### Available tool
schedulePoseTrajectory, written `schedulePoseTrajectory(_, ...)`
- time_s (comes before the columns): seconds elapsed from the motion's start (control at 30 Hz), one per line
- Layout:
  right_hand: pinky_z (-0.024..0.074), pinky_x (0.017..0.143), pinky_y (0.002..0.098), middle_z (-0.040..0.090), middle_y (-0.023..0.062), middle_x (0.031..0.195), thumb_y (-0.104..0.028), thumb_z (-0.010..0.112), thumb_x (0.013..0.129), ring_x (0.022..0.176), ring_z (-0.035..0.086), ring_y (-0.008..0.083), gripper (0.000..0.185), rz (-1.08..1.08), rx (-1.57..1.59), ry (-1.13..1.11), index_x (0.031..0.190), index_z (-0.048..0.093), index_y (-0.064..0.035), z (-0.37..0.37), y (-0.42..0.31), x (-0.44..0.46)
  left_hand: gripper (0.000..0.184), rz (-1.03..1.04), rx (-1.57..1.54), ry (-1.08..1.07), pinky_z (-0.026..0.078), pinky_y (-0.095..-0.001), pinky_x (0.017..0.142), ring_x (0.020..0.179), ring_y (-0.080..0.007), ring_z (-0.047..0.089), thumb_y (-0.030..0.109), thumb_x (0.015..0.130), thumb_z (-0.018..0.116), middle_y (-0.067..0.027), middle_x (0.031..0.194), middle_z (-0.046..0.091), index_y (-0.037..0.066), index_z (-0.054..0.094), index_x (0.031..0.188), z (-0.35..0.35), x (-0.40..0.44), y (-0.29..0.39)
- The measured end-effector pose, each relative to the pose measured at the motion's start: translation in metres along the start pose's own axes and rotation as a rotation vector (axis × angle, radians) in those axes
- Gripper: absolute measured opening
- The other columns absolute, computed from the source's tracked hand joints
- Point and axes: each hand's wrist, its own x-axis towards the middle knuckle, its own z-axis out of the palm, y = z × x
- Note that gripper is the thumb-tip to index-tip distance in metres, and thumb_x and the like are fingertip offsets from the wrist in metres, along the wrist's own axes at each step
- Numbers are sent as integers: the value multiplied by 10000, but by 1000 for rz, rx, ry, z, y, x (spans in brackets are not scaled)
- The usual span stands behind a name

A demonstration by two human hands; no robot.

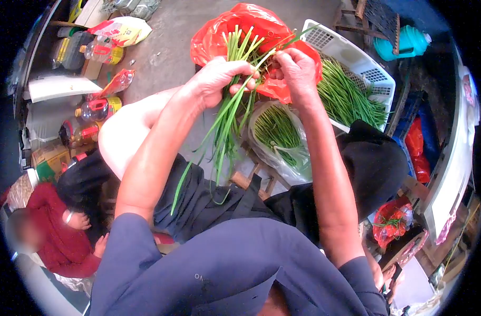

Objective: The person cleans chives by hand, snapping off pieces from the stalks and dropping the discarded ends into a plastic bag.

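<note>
My left hand (222, 79) is closed around a bunch of long green garlic chives (224, 131). Their pale cut ends stick up above the fist and their thin leaves droop over my lap. Close beside it, my right hand (297, 72) has thumb and fingers pinched at the end of a single stalk slanting out of the bunch. Beneath both hands lies an open red plastic bag (211, 39); its contents are mostly hidden.
A white plastic basket (375, 68) at the right holds many chives (346, 95). More chives (276, 129) lie in a clear plastic bag (303, 163) near my knees. Bottles (100, 108) line the left side. A person in a red sweater (53, 231) sits at lower left.
</note>
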Motion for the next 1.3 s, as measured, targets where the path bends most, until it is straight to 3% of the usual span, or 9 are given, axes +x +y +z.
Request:
schedulePoseTrajectory(0.37, 491, 568, 232, 629, 54, 772, -131, 622, 865, 568, 566, 105, 165, 73, -33, 141, 934, 624, 19, -11, 28, 10, 159, -18, -180, -164, 382, -188, 457, 422, -37, 401, 175, 873, 575, -32, 714, 611, 26, 593, 924, -2, -16, 16)
schedulePoseTrajectory(0.5, 503, 550, 293, 610, 48, 623, -192, 663, 827, 578, 611, 126, 206, -19, 10, 110, 870, 672, 9, -1, 32, 5, 150, 25, -193, -156, 399, -185, 498, 466, -49, 440, 175, 885, 558, -37, 739, 612, 35, 589, 927, 0, -14, 15)
schedulePoseTrajectory(0.57, 504, 554, 309, 601, 46, 593, -221, 684, 816, 562, 608, 117, 213, -76, -297, 45, 812, 684, -8, -3, 37, 5, 151, 49, -205, -167, 404, -191, 509, 498, -59, 464, 178, 888, 555, -36, 745, 613, 37, 588, 930, -2, -11, 14)
schedulePoseTrajectory(0.73, 430, 470, 313, 578, 42, 537, -296, 698, 812, 491, 543, 100, 302, -18, -484, 88, 685, 657, -25, -11, 26, -1, 150, 87, -254, -203, 496, -268, 622, 697, -133, 594, 172, 900, 536, -52, 767, 616, 33, 582, 931, -9, -9, 14)
schedulePoseTrajectory(0.83, 392, 432, 302, 544, 29, 506, -317, 683, 818, 448, 498, 100, 362, 86, -319, -7, 615, 619, -24, -24, 24, -8, 167, 117, -226, -185, 484, -302, 646, 672, -145, 571, 191, 907, 519, -40, 739, 594, 36, 563, 951, -8, -9, 14)
schedulePoseTrajectory(0.9, 357, 440, 242, 524, -13, 544, -330, 628, 870, 470, 460, 67, 354, 250, -430, -307, 640, 578, -66, -37, 25, -17, 165, 128, -222, -164, 478, -292, 629, 662, -148, 560, 190, 915, 509, -43, 752, 588, 34, 553, 945, -10, -9, 17)
schedulePoseTrajectory(1.1, 473, 513, 297, 578, 53, 562, -217, 622, 779, 497, 565, 138, 217, 343, -646, -559, 704, 608, -14, -71, 98, -43, 148, 161, -314, -131, 433, -262, 512, 521, -91, 486, 194, 890, 587, -16, 689, 556, 47, 577, 899, -13, -11, 26)
schedulePoseTrajectory(1.17, 494, 559, 319, 624, 90, 612, -207, 617, 750, 512, 598, 159, 192, 296, -882, -473, 781, 650, -21, -70, 137, -47, 130, 198, -302, -66, 404, -250, 481, 494, -78, 458, 181, 880, 619, -10, 675, 542, 65, 561, 891, -4, -14, 27)
schedulePoseTrajectory(1.3, 501, 587, 336, 649, 107, 652, -227, 615, 742, 553, 637, 181, 206, 287, -817, -275, 782, 669, -32, -71, 210, -53, 216, 189, -236, 20, 330, -224, 494, 483, -52, 382, 270, 908, 589, 28, 653, 470, 92, 540, 796, 4, -15, 27)
